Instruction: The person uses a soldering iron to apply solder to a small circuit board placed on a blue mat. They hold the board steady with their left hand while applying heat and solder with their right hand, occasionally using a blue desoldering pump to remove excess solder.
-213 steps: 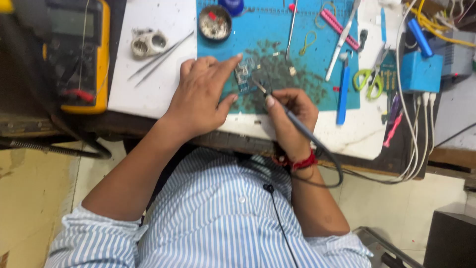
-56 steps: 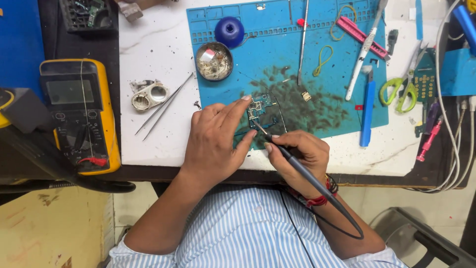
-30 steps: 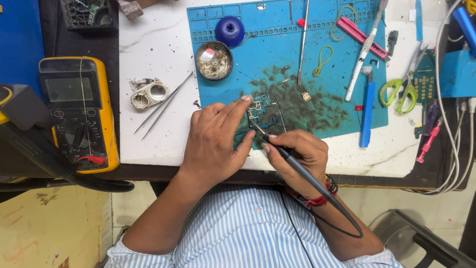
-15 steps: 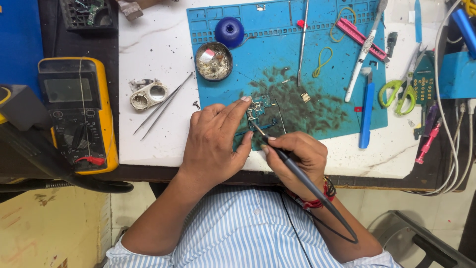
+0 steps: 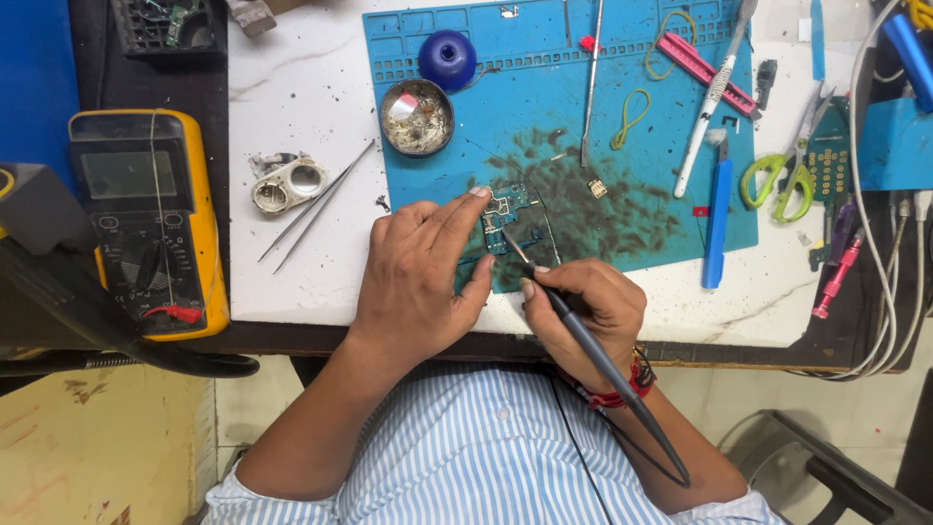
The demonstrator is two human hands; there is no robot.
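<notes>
Soldering iron (image 5: 583,340) held pen-fashion in the right hand (image 5: 583,311), grip closed around its dark shaft. Long axis running diagonally, tip pointing up-left onto the small circuit board (image 5: 510,219), cord end trailing down-right past the wrist. Tip just above the pinching fingers, touching the board's lower part. Board lying on the blue mat (image 5: 622,165), near its bottom-left corner. Left hand (image 5: 418,282) pressed flat beside the board, forefinger on its top edge, grip loose and holding nothing. Board's left portion hidden under that hand; its components too small to make out.
</notes>
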